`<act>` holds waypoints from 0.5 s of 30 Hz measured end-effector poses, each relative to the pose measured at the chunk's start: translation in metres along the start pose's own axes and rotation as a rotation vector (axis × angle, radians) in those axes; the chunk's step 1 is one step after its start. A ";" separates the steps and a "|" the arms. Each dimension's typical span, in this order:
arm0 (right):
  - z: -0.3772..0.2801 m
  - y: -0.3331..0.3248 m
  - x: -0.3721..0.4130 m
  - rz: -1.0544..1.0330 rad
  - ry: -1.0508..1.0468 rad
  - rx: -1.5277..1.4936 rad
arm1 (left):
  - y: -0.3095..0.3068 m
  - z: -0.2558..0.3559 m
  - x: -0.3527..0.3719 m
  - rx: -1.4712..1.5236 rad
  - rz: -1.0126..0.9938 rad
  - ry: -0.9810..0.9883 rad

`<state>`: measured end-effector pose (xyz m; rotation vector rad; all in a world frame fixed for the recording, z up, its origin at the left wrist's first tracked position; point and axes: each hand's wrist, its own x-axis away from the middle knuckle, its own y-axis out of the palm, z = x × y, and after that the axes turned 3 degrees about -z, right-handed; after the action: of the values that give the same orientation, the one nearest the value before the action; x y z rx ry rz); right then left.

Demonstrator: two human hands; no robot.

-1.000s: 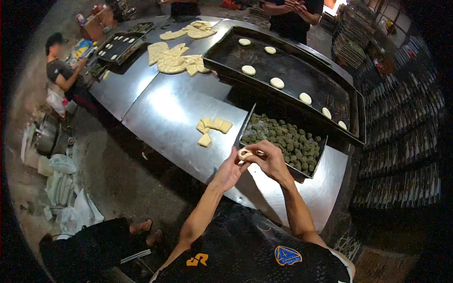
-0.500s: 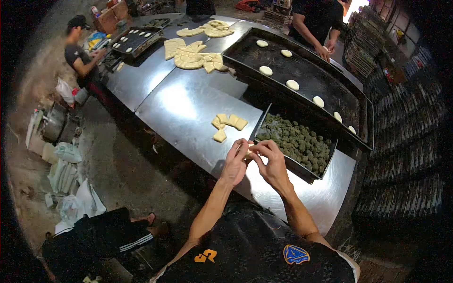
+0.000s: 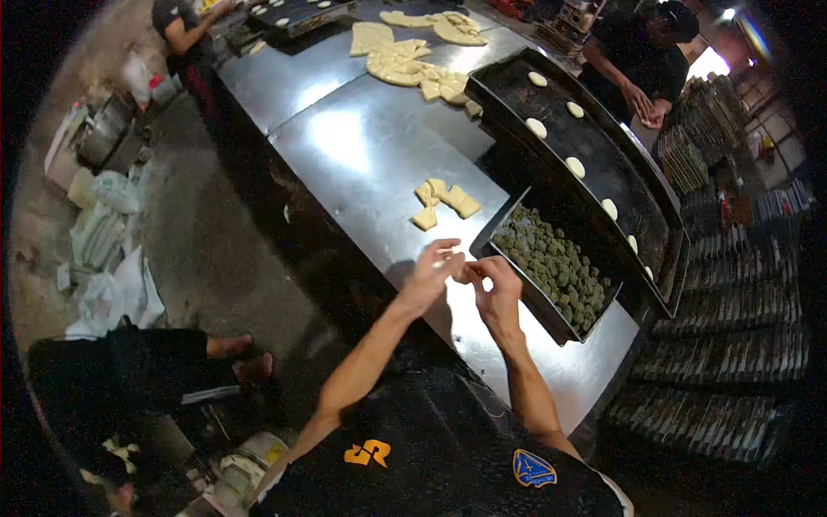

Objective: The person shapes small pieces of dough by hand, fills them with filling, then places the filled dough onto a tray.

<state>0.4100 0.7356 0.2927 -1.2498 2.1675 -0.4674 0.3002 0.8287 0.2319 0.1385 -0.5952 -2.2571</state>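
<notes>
My left hand (image 3: 433, 274) and my right hand (image 3: 494, 291) meet over the table's near edge, fingertips together. Between them is a small piece of dough, almost wholly covered by the fingers. The left fingers are bent and slightly spread; the right thumb and fingers pinch. Just beyond the left hand lie several cut dough pieces (image 3: 464, 203) on the metal table (image 3: 379, 164). Close to the right hand stands a black tin of dark greenish filling balls (image 3: 556, 269).
A large black baking tray (image 3: 616, 162) holds several pale dough rounds (image 3: 575, 168). Sheets of scored dough (image 3: 401, 65) lie at the far side. One person (image 3: 642, 65) works behind the tray, another (image 3: 185, 30) at far left. Stacked trays (image 3: 732, 319) stand at right.
The view has swung, so the table and trays sit further right and higher. My hands stay together, with the left fingers lifted and loosened a little.
</notes>
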 end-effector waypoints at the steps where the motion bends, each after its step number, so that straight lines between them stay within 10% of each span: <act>1: 0.026 0.013 0.007 -0.039 0.026 0.053 | -0.011 0.000 0.003 -0.095 0.090 0.008; 5: 0.090 0.029 0.015 -0.199 -0.065 0.355 | -0.064 0.032 0.030 -0.150 0.290 0.044; 11: 0.057 0.038 -0.057 0.200 -0.100 0.646 | -0.090 0.039 0.061 -0.123 0.492 0.035; 15: 0.095 0.107 -0.031 -0.052 -0.026 0.630 | -0.082 0.020 0.030 -0.279 0.349 -0.047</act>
<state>0.4124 0.8145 0.1702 -0.9437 1.7549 -1.0485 0.2189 0.8630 0.2146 -0.1475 -0.2947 -1.9812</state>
